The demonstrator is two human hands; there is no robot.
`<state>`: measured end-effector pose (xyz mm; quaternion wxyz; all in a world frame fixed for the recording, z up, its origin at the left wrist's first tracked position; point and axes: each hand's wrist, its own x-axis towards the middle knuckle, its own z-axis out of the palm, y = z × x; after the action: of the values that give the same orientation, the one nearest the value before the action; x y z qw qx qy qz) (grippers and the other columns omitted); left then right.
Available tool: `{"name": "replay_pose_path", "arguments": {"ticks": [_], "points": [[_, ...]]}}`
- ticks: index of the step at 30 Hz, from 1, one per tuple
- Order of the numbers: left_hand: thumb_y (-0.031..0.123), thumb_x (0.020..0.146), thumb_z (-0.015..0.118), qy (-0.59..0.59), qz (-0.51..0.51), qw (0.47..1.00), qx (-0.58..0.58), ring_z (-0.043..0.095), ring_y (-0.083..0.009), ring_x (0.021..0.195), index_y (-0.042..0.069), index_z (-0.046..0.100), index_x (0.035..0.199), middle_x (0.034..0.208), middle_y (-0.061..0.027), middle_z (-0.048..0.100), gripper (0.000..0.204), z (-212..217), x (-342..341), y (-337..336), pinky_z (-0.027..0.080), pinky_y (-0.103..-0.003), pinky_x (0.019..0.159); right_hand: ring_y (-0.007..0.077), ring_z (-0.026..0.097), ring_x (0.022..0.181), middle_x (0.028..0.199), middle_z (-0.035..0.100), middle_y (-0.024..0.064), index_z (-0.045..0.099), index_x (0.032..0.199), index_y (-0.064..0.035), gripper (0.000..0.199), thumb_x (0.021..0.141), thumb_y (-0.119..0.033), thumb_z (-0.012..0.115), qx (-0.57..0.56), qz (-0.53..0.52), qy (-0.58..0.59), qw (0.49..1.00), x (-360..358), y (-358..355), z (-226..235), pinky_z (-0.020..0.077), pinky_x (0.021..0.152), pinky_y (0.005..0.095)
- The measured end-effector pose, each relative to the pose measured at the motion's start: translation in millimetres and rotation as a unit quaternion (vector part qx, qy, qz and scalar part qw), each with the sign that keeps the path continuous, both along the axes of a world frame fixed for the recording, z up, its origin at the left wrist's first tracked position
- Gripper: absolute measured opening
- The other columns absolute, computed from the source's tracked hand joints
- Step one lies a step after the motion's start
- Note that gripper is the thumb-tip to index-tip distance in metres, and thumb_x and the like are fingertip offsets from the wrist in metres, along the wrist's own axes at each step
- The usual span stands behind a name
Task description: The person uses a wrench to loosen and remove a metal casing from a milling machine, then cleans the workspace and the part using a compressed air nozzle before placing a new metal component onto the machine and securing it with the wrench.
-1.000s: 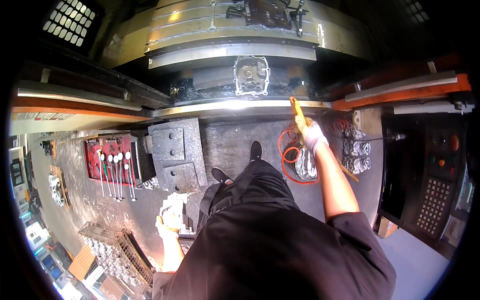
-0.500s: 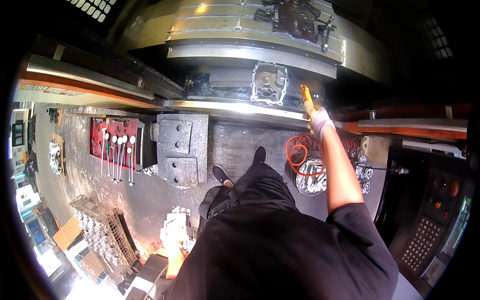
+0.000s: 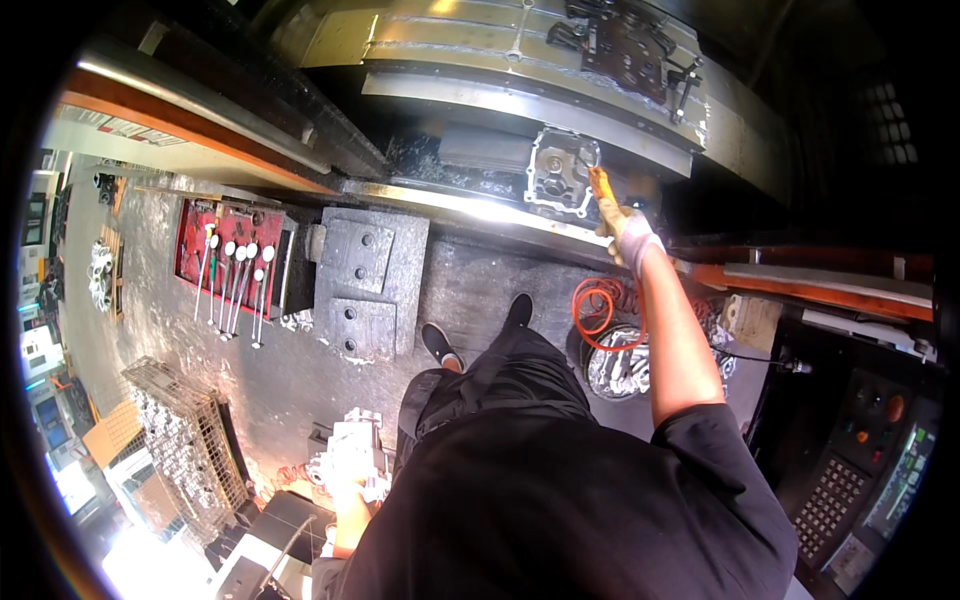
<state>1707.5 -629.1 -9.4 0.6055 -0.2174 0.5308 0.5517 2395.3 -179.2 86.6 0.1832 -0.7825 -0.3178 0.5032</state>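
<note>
In my head view, my right hand is clamped on an orange tool by the cast housing before the machine bed, work seemingly unfinished, while glare hides whether my left hand grips anything.

Several long-stemmed tools with round white heads leaned in a row across a red tray, near a dark grey platform bearing plates with holes. Metal parts filled a wire basket at lower left, while a control panel with a keypad stood at right.
</note>
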Motion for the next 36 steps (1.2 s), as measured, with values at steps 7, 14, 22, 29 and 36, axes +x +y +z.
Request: {"name": "replay_pose_path", "arguments": {"ticks": [7,14,22,29,36], "points": [[0.055,0.103,0.044,-0.015,0.004,1.0,-0.011,0.062,-0.0333,0.122,0.011,0.062,0.137,0.138,-0.0127,0.064,0.059,-12,-18,7,0.052,-0.052,0.1,0.017,0.053,0.049,0.078,0.064,0.0076,0.068,0.103,0.001,0.064,0.102,-0.062,0.055,-0.015,0.012,-0.004,1.0,-26,-13,11,0.0434,0.041,0.0338],[0.055,0.103,0.044,-0.022,-0.014,0.999,-0.032,0.064,-0.0333,0.12,0.011,0.063,0.136,0.136,-0.0124,0.065,0.058,-23,-48,24,0.054,-0.052,0.097,0.0168,0.053,0.047,0.076,0.064,0.0074,0.067,0.106,0.0016,0.062,0.102,-0.059,0.057,-0.077,0.041,-0.027,0.996,-63,-59,47,0.0453,0.041,0.0336],[0.055,0.104,0.044,-0.018,-0.065,0.996,-0.061,0.066,-0.0333,0.117,0.011,0.063,0.135,0.134,-0.0121,0.066,0.057,-45,-85,86,0.056,-0.052,0.095,0.0149,0.054,0.05,0.084,0.068,0.0065,0.065,0.112,-0.0023,0.054,0.101,-0.055,0.061,-0.044,-0.016,0.028,0.999,-79,-144,44,0.0448,0.043,0.0338],[0.053,0.104,0.048,0.08,-0.091,0.985,-0.126,0.068,-0.0308,0.114,0.012,0.065,0.13,0.132,-0.0112,0.067,0.052,-34,-79,152,0.059,-0.053,0.092,0.0138,0.052,0.05,0.086,0.068,0.0054,0.065,0.117,-0.0027,0.054,0.102,-0.054,0.062,-0.042,-0.093,0.043,0.994,-79,-193,61,0.0435,0.046,0.0314],[0.057,0.1,0.056,0.101,-0.105,0.984,-0.107,0.068,-0.03,0.116,0.013,0.061,0.134,0.128,-0.0099,0.069,0.056,-2,-32,211,0.058,-0.055,0.094,0.012,0.05,0.048,0.087,0.07,0.0051,0.063,0.125,-0.0039,0.056,0.101,-0.054,0.062,0.0,-0.2,0.036,0.979,-42,-238,62,0.0401,0.042,0.03]]}}
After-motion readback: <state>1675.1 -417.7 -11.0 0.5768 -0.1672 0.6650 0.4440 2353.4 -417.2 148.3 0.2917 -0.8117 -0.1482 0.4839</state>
